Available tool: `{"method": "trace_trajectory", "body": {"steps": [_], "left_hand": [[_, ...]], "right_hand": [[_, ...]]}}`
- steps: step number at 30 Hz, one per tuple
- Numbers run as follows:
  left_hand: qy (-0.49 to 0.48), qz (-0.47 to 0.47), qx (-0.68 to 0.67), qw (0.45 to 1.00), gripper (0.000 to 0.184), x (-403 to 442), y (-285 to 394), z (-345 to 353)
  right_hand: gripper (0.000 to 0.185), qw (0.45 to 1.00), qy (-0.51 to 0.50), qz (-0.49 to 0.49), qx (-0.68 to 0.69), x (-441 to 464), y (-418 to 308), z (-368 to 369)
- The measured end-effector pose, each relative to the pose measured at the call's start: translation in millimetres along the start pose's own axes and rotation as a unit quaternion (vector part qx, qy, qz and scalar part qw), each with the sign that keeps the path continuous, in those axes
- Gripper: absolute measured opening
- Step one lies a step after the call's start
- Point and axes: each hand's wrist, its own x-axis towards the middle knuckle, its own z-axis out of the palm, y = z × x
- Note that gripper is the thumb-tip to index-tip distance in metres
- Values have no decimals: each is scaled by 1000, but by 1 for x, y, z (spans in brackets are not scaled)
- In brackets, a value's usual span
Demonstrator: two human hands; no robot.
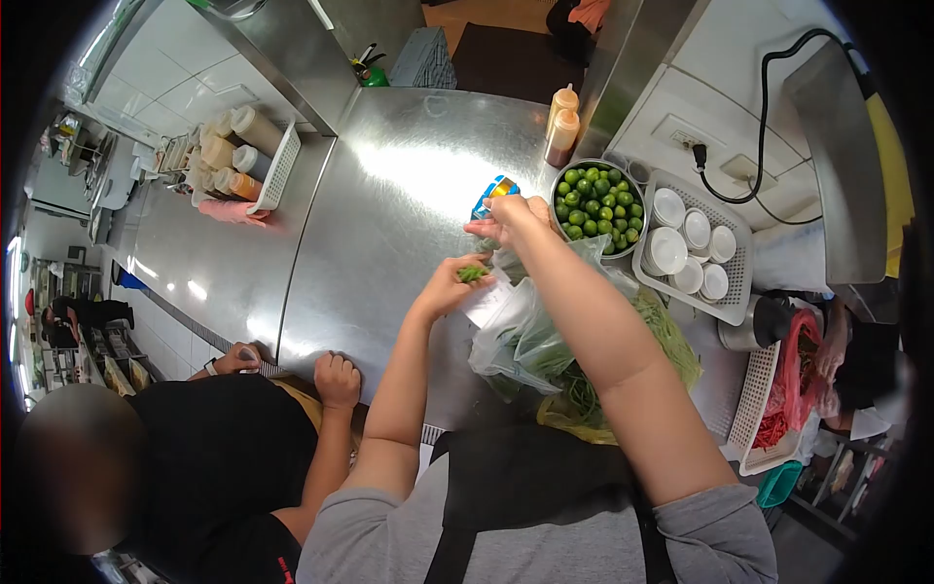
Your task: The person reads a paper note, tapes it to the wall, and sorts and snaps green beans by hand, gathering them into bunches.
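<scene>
My left hand (449,289) is closed around a small bundle of green vegetable pieces (472,273), above the steel counter. Farther forward, my right hand (516,218) has its thumb and fingers against a small blue-and-yellow package (497,195) and seems to grip it. The package's exact kind is unclear. Beneath my right forearm lie clear plastic bags (525,336) with leafy greens and long green stalks (671,341) in and around them. A white paper slip (486,302) lies just under my left hand.
A round metal bowl of green limes (598,206) stands right of my right hand, beside a white basket of lidded cups (686,243). Two sauce bottles (562,127) stand behind. A bottle basket (277,170) is at left. Another person's hand (337,381) rests at the counter's edge.
</scene>
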Motion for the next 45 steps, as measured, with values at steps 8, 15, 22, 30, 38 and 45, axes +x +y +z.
{"method": "trace_trajectory", "body": {"steps": [8,15,22,30,38,45], "left_hand": [[100,34,-92,990,17,31,-26,-43],[12,101,9,995,16,64,-20,-27],[48,113,146,982,18,79,-6,-26],[7,118,236,964,17,82,-1,-20],[14,111,235,966,17,81,-3,-16],[186,164,4,969,12,76,-5,-27]], "right_hand": [[32,967,48,-13,248,15,32,21],[29,996,76,-44,-13,36,2,-21],[18,986,24,-142,-86,47,0,-45],[15,913,132,-266,-281,27,25,-46],[19,730,228,-497,-410,39,35,-51],[23,768,121,-526,-345,-2,14,-51]]}}
